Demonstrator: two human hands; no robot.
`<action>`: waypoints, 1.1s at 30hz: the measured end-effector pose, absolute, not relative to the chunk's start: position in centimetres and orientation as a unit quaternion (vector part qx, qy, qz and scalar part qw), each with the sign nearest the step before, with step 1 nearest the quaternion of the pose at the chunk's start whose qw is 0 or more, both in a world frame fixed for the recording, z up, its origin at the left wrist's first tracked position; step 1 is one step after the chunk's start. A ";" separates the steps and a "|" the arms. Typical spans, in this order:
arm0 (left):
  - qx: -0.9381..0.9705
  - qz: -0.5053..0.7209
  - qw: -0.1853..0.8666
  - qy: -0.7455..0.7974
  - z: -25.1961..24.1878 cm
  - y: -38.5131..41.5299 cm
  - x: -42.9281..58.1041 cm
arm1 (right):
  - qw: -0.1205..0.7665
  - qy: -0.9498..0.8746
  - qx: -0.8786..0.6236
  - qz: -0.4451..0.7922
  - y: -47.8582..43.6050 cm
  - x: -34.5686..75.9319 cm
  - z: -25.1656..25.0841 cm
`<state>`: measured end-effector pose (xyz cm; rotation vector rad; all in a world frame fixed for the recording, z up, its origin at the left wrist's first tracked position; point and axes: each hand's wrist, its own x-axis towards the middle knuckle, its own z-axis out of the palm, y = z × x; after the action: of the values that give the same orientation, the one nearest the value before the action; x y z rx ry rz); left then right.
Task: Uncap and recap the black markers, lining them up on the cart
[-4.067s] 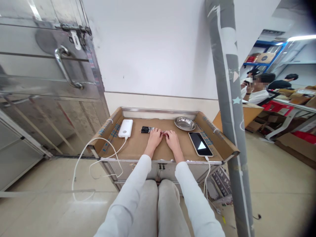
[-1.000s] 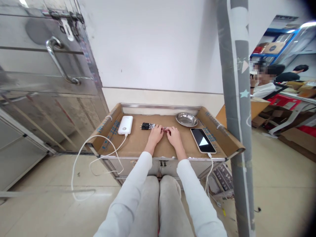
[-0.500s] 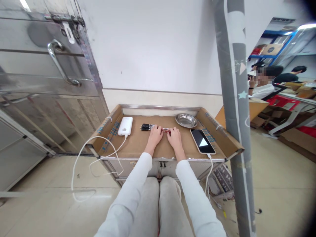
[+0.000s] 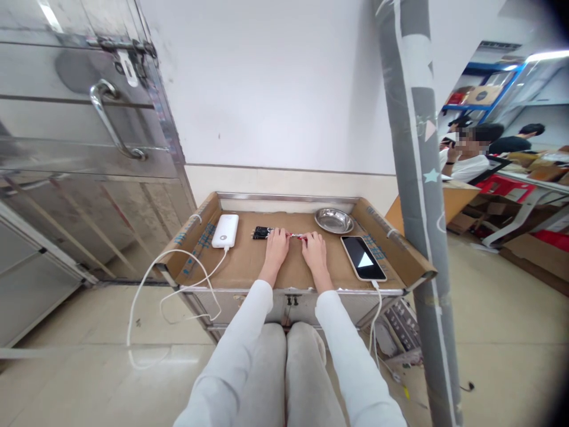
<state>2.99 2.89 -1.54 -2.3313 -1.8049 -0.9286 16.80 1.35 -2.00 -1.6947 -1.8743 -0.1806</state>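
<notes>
My left hand (image 4: 276,244) and my right hand (image 4: 314,247) rest side by side on the cardboard-lined tray table (image 4: 249,267). Their fingers are curled and pinched on a small thin red and silver part (image 4: 296,236) held between them. It is too small to name. Just left of my left hand lies a row of several small black parts (image 4: 262,232).
A white power bank (image 4: 225,230) with a looping white cable (image 4: 146,296) lies at the left. A steel bowl (image 4: 333,220) and a phone (image 4: 363,258) lie at the right. A grey padded post (image 4: 413,178) stands right; a steel door left. People sit beyond at the right.
My hands have drawn slightly apart, so the small red and silver part shows between the fingertips. The view has shifted a little.
</notes>
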 end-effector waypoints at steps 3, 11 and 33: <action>-0.745 -0.301 0.029 -0.595 -1.3 2.7 2.9 | 0.302 -0.702 -0.641 -0.072 1.3 16.7 -1.8; -0.779 -0.307 0.000 -0.547 -1.1 2.7 3.0 | 0.343 -0.725 -0.596 -0.040 0.9 16.6 -1.2; -0.788 -0.335 -0.003 -0.516 -1.5 3.2 2.9 | 0.408 -0.725 -0.555 0.024 1.7 16.9 -2.5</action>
<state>2.91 3.17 -1.45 -2.4817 -1.6230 -1.0550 16.93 1.74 -2.48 -1.3979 -1.8278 0.0612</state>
